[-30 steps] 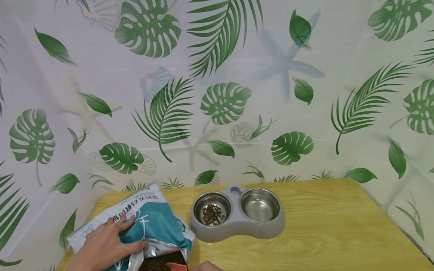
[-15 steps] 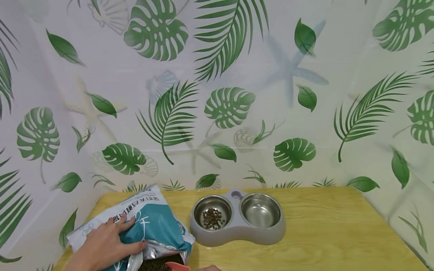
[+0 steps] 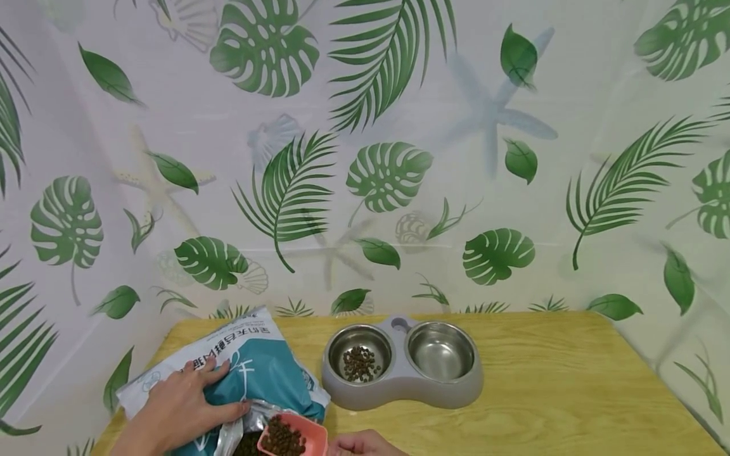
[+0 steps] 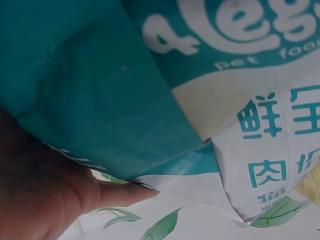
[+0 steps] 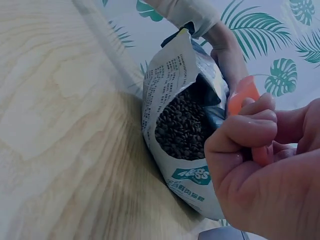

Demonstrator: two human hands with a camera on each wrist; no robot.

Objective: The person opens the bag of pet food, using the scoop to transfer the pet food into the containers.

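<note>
My left hand [image 3: 182, 405] rests on a teal and white pet food bag [image 3: 274, 373], fingers spread over its upper side and thumb near the open mouth. The bag lies tilted, and brown kibble [image 5: 182, 127] fills its mouth in the right wrist view. My right hand [image 3: 365, 443] grips a coral-pink scoop [image 3: 313, 434] by its handle, fingers curled round it. Kibble [image 3: 283, 437] sits in the scoop at the bag's opening. In the left wrist view a finger [image 4: 125, 194] of the left hand lies along the bag's edge.
Just right of the bag stands a grey double pet bowl [image 3: 402, 386]. Its left steel bowl holds a small heap of kibble [image 3: 360, 364]; the right steel bowl [image 3: 441, 351] shows bare metal. The wood-grain table [image 3: 559, 386] ends at a leaf-print backdrop [image 3: 410, 259].
The scoop has risen out of the bag's mouth with kibble in it, and more of my right hand shows. My left hand stays on the bag.
</note>
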